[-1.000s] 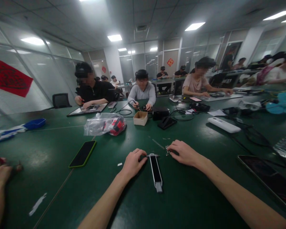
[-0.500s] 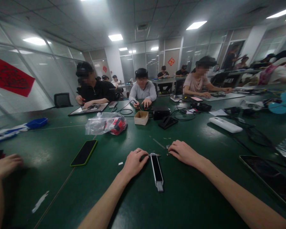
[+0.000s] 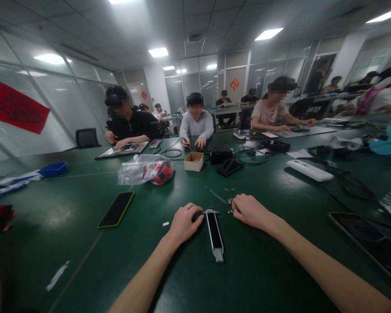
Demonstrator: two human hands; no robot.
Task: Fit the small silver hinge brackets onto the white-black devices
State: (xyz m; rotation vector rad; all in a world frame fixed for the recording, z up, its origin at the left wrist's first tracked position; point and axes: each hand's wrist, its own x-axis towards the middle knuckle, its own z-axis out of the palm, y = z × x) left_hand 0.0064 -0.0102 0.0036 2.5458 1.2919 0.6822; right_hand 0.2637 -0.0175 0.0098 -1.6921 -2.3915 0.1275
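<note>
My left hand (image 3: 185,224) rests on the green table, thumb and index finger pinched at the left end of a thin metal crossbar (image 3: 211,211). The crossbar sits at the far end of a slim white-framed device (image 3: 216,232) with a long black face and a grey near end. It lies flat between my two hands. My right hand (image 3: 250,211) is to the right, fingers curled down on the table. Small shiny metal pieces (image 3: 230,201) show at its fingertips. How firmly it grips them is hidden.
A green-edged phone (image 3: 116,209) lies left, a larger dark phone (image 3: 366,243) right. Ahead are a plastic bag (image 3: 146,168) with red and black contents, a small open box (image 3: 193,161), a black case (image 3: 220,154) and a white device (image 3: 309,170). Several people sit beyond.
The other person's hand at the far left has drawn back, uncovering more of a red item. My right hand has shifted slightly right, its fingers more curled. My left hand stays at the crossbar.
</note>
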